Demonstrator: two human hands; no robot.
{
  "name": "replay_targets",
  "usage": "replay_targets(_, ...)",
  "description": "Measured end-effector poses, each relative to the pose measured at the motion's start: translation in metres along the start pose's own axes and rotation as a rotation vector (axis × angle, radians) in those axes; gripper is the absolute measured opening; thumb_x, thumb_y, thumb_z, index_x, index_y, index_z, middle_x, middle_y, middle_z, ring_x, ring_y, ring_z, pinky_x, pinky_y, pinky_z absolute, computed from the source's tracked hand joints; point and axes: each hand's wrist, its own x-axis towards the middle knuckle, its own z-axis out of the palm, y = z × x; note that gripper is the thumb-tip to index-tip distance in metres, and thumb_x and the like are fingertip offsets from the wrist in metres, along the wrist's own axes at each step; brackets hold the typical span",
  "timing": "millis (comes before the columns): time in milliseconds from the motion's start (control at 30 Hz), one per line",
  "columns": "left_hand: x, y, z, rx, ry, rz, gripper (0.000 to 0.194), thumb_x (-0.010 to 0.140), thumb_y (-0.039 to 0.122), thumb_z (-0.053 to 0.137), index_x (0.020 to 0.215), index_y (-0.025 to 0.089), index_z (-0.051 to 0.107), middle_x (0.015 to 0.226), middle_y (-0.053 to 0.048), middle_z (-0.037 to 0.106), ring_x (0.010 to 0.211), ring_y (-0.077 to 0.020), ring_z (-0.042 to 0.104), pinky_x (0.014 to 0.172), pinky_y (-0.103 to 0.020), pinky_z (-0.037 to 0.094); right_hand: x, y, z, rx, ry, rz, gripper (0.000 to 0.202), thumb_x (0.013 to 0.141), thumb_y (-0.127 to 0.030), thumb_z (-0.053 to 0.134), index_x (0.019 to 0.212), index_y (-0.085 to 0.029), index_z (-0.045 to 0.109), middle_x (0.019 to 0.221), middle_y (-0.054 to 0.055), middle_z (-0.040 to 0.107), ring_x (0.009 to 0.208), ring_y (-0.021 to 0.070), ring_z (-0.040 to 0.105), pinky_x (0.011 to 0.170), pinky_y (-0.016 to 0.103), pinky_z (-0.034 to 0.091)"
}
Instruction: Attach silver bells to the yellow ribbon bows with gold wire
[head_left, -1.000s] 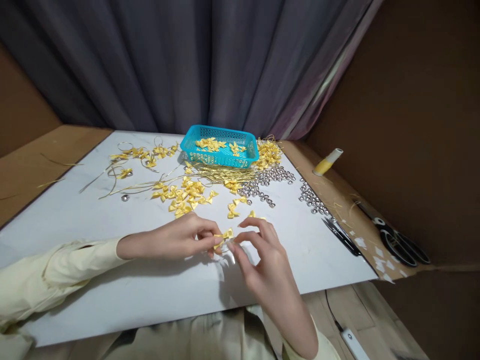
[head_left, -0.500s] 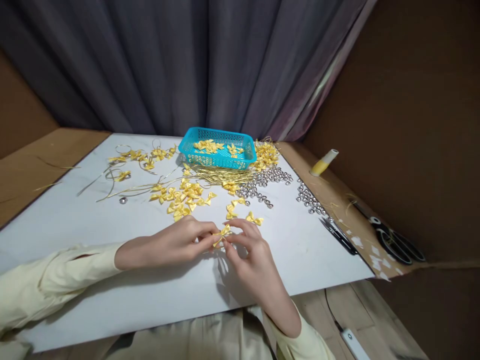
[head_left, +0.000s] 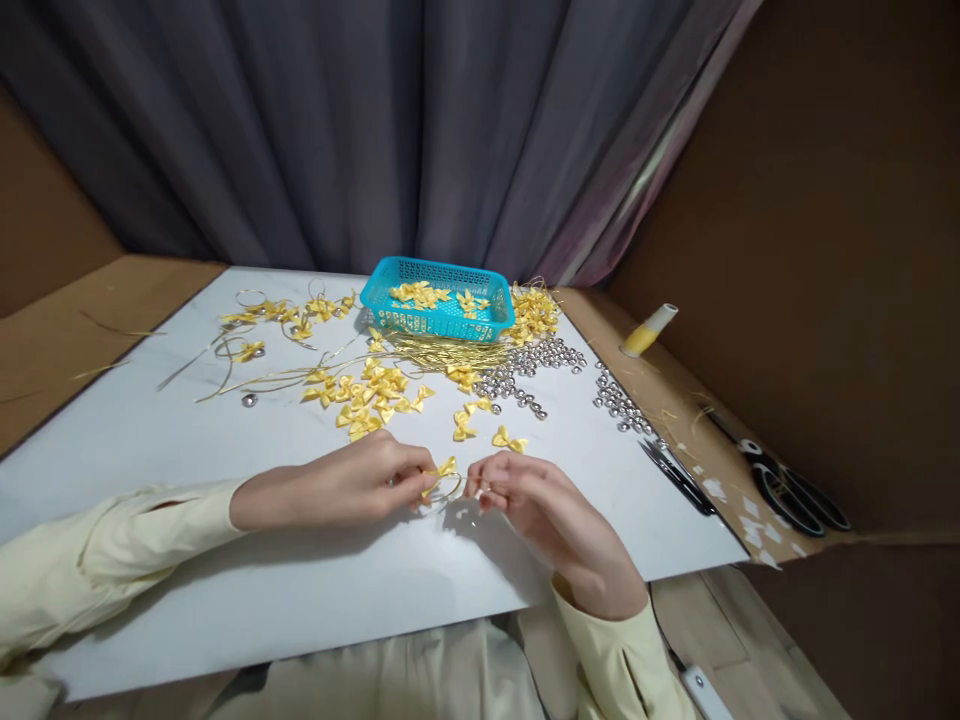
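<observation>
My left hand (head_left: pixel 367 485) is closed in a pinch on a small yellow ribbon bow (head_left: pixel 445 468), just above the white tabletop. A thin gold cord (head_left: pixel 456 485) curves in a loop from the bow toward the right. My right hand (head_left: pixel 551 510) is just to the right, turned with its fingertips bunched together; a thin strand of the cord appears between them. Beyond the hands lie a heap of yellow bows (head_left: pixel 379 385) and a single bow (head_left: pixel 509 439).
A blue basket (head_left: pixel 439 322) with some bows stands at the back. Gold cords (head_left: pixel 450 352) lie before it, beside silver beads (head_left: pixel 532 370). Bows with cords lie at left. Tweezers (head_left: pixel 679 478), black scissors (head_left: pixel 787 490) and a yellow-white tube (head_left: pixel 649 330) are at right.
My right hand has moved away from the bow to the right and turned over. A cord loop now shows beside the bow. My left hand has stayed nearly in place.
</observation>
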Motion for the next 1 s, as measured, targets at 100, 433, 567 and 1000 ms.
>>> replay_targets(100, 0.000, 0.001, -0.001, -0.013, -0.013, 0.019, 0.033, 0.094, 0.025, 0.041, 0.075, 0.013, 0.065, 0.058, 0.000, 0.064, 0.043, -0.0070, 0.047, 0.048, -0.019, 0.033, 0.002, 0.001, -0.004, 0.113, -0.098, 0.042, 0.024, 0.078, -0.035, 0.069, 0.063, -0.020, 0.057, 0.052, -0.002, 0.053, 0.058, 0.0136, 0.055, 0.065, 0.028, 0.045)
replay_targets(433, -0.001, 0.002, -0.004, -0.430, -0.205, -0.143, 0.029, 0.093, 0.033, 0.048, 0.082, 0.013, 0.065, 0.081, -0.008, 0.075, 0.066, -0.0143, 0.070, 0.062, -0.020, 0.053, 0.000, 0.002, -0.010, -0.205, -0.098, -0.015, 0.037, 0.080, -0.042, 0.066, 0.101, -0.023, 0.043, 0.080, 0.000, 0.068, 0.043, 0.0065, 0.050, 0.051, 0.024, 0.040)
replay_targets(567, -0.001, 0.000, -0.005, -0.389, -0.167, -0.106, 0.027, 0.093, 0.031, 0.048, 0.081, 0.013, 0.065, 0.078, -0.006, 0.075, 0.067, -0.0139, 0.070, 0.060, -0.019, 0.052, 0.001, 0.004, -0.013, -0.535, 0.015, -0.050, 0.043, 0.071, -0.036, 0.074, 0.102, -0.022, 0.049, 0.093, 0.001, 0.063, 0.049, 0.0053, 0.048, 0.047, 0.021, 0.038)
replay_targets(1000, -0.003, 0.003, -0.004, -0.260, -0.232, -0.029, 0.026, 0.092, 0.020, 0.046, 0.078, 0.013, 0.066, 0.070, -0.004, 0.073, 0.062, -0.0126, 0.067, 0.058, -0.018, 0.047, -0.002, 0.004, 0.003, -0.846, -0.057, -0.198, 0.024, 0.088, -0.028, 0.053, 0.073, -0.017, 0.068, 0.056, -0.003, 0.054, 0.052, 0.0106, 0.042, 0.053, 0.023, 0.034)
